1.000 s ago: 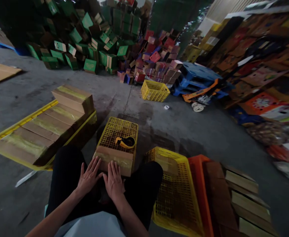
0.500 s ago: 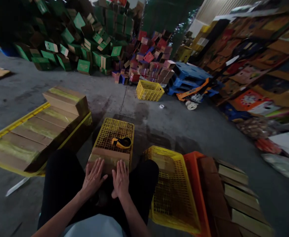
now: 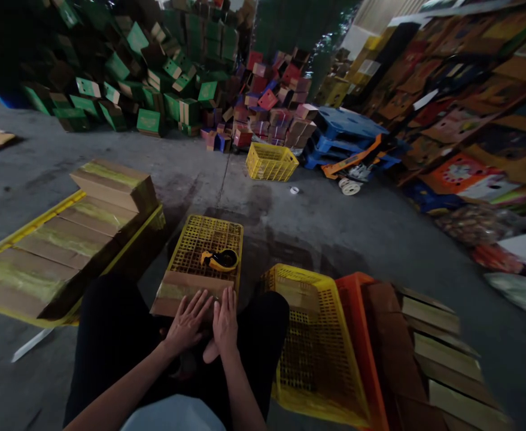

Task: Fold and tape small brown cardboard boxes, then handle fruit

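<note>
A brown cardboard box (image 3: 170, 293) with tape across its top lies between my knees, on the near end of an upturned yellow crate (image 3: 191, 230). My left hand (image 3: 189, 317) rests on the middle of the box with its fingers spread. Close beside it, my right hand (image 3: 225, 323) lies flat on the box's right part, fingers stretched out. Both palms hide much of the near side of the box. Just beyond the box, a yellow and black tape dispenser (image 3: 220, 260) sits on the crate's grid.
To my left, taped boxes (image 3: 60, 239) fill a yellow crate (image 3: 148, 230). At right stand a yellow crate (image 3: 319, 353) with a box (image 3: 296, 293) inside and an orange crate (image 3: 356, 293) beside more boxes (image 3: 442, 344). Farther off are another yellow crate (image 3: 271, 161) and a pallet jack (image 3: 352, 170).
My left hand has slid right along the box toward my right hand, uncovering the box's left end. The view has shifted slightly.
</note>
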`<action>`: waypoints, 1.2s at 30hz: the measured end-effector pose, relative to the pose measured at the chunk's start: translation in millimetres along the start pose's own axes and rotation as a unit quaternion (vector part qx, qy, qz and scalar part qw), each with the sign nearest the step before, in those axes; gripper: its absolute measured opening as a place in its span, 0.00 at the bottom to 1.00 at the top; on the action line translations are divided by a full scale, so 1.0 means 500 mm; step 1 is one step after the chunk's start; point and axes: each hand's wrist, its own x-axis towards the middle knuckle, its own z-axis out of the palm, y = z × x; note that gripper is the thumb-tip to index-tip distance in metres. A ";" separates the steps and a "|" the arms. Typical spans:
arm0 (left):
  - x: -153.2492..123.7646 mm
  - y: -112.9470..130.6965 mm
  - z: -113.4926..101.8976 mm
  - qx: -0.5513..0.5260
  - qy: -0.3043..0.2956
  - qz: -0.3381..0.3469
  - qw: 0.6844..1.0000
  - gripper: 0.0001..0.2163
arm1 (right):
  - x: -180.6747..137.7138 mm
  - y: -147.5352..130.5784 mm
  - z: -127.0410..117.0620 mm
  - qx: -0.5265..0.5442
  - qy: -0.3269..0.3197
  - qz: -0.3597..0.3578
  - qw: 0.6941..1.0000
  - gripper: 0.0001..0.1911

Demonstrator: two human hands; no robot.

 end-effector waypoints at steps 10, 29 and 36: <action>0.004 0.016 -0.020 -0.004 -0.021 -0.021 1.000 0.47 | 0.000 0.045 -0.006 0.159 -0.011 0.085 0.984 0.33; 0.021 -0.011 0.019 -0.038 -0.014 -0.002 0.999 0.48 | 0.075 0.014 0.015 0.020 -0.095 0.208 0.973 0.34; 0.048 -0.023 0.015 -0.059 -0.085 -0.027 0.994 0.52 | 0.105 -0.003 -0.007 -0.023 -0.169 0.244 0.955 0.32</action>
